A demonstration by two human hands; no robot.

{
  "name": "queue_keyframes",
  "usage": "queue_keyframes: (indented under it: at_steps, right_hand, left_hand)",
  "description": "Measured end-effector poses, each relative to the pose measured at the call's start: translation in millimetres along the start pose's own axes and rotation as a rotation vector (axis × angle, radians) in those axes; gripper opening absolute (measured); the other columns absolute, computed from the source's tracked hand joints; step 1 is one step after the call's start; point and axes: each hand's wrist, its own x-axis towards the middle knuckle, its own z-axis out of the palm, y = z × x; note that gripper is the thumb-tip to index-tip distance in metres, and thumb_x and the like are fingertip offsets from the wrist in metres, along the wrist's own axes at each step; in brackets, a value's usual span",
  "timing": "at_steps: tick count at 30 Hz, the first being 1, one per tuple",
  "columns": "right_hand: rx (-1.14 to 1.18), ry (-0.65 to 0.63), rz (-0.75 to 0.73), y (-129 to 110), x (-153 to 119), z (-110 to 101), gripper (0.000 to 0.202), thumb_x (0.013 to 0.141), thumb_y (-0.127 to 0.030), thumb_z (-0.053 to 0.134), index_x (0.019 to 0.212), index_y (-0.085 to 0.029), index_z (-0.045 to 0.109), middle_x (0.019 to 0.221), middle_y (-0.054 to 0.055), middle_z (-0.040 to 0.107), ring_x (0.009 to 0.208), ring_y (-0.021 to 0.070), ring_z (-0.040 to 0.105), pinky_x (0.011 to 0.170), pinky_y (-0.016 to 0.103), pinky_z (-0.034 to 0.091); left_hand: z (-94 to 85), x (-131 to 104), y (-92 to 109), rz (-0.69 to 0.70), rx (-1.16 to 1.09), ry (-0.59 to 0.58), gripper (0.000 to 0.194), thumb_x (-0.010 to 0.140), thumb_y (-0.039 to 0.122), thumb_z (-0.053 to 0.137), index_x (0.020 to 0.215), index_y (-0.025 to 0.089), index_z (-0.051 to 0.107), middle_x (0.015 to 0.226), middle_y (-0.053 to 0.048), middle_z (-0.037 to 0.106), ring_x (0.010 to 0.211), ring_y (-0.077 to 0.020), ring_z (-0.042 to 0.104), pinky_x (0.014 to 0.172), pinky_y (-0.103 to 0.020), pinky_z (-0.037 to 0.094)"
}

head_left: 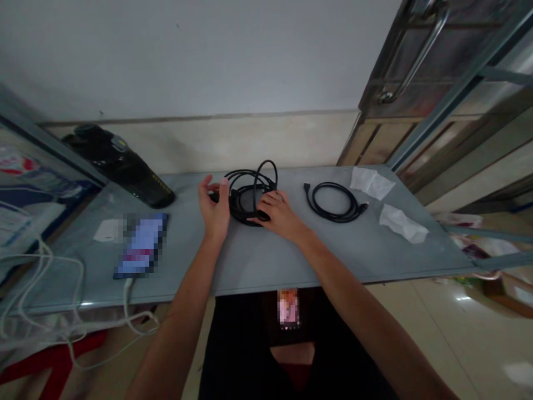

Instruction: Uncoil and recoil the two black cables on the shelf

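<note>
A black cable [238,213] lies in loose loops on the grey shelf, with one loop standing up above the rest. At the left side of the coil, my left hand [215,212] has its fingers curled round a dark end of the cable, thumb pointing up. My right hand [278,213] grips the cable at the coil's right side, fingers closed and bent over it. Part of the coil is hidden behind the right fingers. Further right, a second black cable [338,219] rests coiled flat with its plugs showing, apart from both hands.
Two crumpled white wrappers [371,183] lie at the right of the grey shelf [266,266]. On the left are a black bottle [129,172] and a phone [144,244] with a white cable [127,294]. A wall stands behind; metal posts rise at both ends.
</note>
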Motion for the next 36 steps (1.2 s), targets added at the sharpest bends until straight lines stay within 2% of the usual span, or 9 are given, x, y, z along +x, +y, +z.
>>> queue_keyframes:
  at_steps: [4, 8, 11, 13, 16, 20, 24, 31, 36]
  right_hand:
    - [0.093, 0.026, 0.043, 2.0, 2.1, 0.5, 0.038, 0.108, -0.056, 0.079, 0.099, -0.019, 0.077, 0.109, 0.008, 0.076, 0.119, 0.0262, 0.062, 0.122, 0.047, 0.036]
    - [0.112, 0.041, 0.032, 3.7, 1.7, 0.9, 0.033, 0.105, -0.053, 0.083, 0.102, -0.02, 0.079, 0.11, 0.008, 0.077, 0.12, 0.0279, 0.062, 0.122, 0.049, 0.037]
    - [0.108, 0.034, 0.025, 4.5, 0.5, 0.3, 0.02, 0.107, -0.039, 0.081, 0.108, -0.019, 0.079, 0.112, 0.008, 0.078, 0.124, 0.0292, 0.061, 0.122, 0.05, 0.037]
    - [0.111, 0.028, 0.034, 4.4, 0.7, -0.5, 0.017, 0.106, -0.034, 0.082, 0.112, -0.018, 0.079, 0.115, 0.009, 0.078, 0.127, 0.0297, 0.062, 0.122, 0.05, 0.037]
    - [0.106, 0.022, 0.054, 4.2, 2.4, -1.4, 0.024, 0.105, -0.042, 0.084, 0.108, -0.018, 0.079, 0.111, 0.009, 0.077, 0.124, 0.0294, 0.062, 0.122, 0.049, 0.036]
    - [0.16, 0.038, 0.057, 5.9, 4.5, -0.5, 0.04, 0.1, -0.057, 0.088, 0.096, -0.02, 0.074, 0.108, 0.006, 0.075, 0.118, 0.0263, 0.063, 0.12, 0.045, 0.036]
    - [0.211, 0.082, 0.074, 7.2, 3.7, -0.3, 0.043, 0.094, -0.058, 0.094, 0.098, -0.021, 0.072, 0.113, 0.006, 0.074, 0.123, 0.0266, 0.062, 0.121, 0.044, 0.038]
    - [0.258, 0.171, 0.175, 6.3, -0.4, -2.9, 0.046, 0.084, -0.05, 0.103, 0.105, -0.024, 0.072, 0.138, 0.01, 0.068, 0.138, 0.0315, 0.057, 0.123, 0.049, 0.042]
    - [0.291, 0.246, 0.177, 11.6, -2.1, 2.3, 0.037, 0.089, -0.037, 0.097, 0.11, -0.023, 0.071, 0.137, 0.012, 0.065, 0.136, 0.03, 0.057, 0.124, 0.048, 0.047]
  left_hand:
    - [-0.4, -13.7, 7.1, 0.399, 0.357, 0.032, 0.063, 0.093, 0.044, 0.095, 0.145, 0.021, 0.068, 0.152, -0.015, 0.062, 0.154, -0.0344, 0.052, 0.13, -0.046, 0.038]
    - [3.9, -30.7, 18.1, 0.598, 0.491, -0.168, 0.077, 0.083, 0.049, 0.1, 0.15, 0.026, 0.071, 0.173, -0.017, 0.051, 0.169, -0.0442, 0.033, 0.142, -0.059, 0.017]
    - [10.4, -37.5, 19.3, 0.638, 0.548, -0.382, 0.066, 0.086, 0.05, 0.097, 0.143, 0.026, 0.077, 0.171, -0.014, 0.055, 0.164, -0.0466, 0.039, 0.142, -0.064, 0.013]
    - [14.3, -36.5, 16.9, 0.62, 0.581, -0.431, 0.049, 0.089, 0.043, 0.094, 0.134, 0.028, 0.081, 0.171, -0.013, 0.056, 0.164, -0.0477, 0.04, 0.141, -0.066, 0.016]
    - [15.4, -28.0, 13.0, 0.566, 0.589, -0.341, 0.033, 0.088, 0.029, 0.089, 0.121, 0.029, 0.083, 0.165, -0.013, 0.059, 0.162, -0.0478, 0.042, 0.14, -0.066, 0.018]
    - [8.7, -13.8, 7.8, 0.535, 0.661, -0.273, 0.037, 0.082, 0.016, 0.077, 0.116, 0.028, 0.082, 0.157, -0.013, 0.064, 0.156, -0.0462, 0.044, 0.138, -0.067, 0.018]
    - [0.7, -7.0, -2.8, 0.515, 0.748, -0.273, 0.036, 0.084, 0.011, 0.066, 0.113, 0.025, 0.082, 0.145, -0.013, 0.073, 0.147, -0.0429, 0.053, 0.133, -0.066, 0.027]
    - [-2.4, -9.8, -4.1, 0.667, 0.943, -0.29, 0.023, 0.104, 0.021, 0.056, 0.106, 0.025, 0.079, 0.131, -0.011, 0.082, 0.144, -0.0362, 0.064, 0.127, -0.059, 0.041]
    - [2.9, -19.3, 1.7, 0.774, 0.986, -0.509, 0.023, 0.11, 0.035, 0.06, 0.1, 0.027, 0.079, 0.112, -0.008, 0.087, 0.128, -0.0326, 0.076, 0.13, -0.059, 0.039]
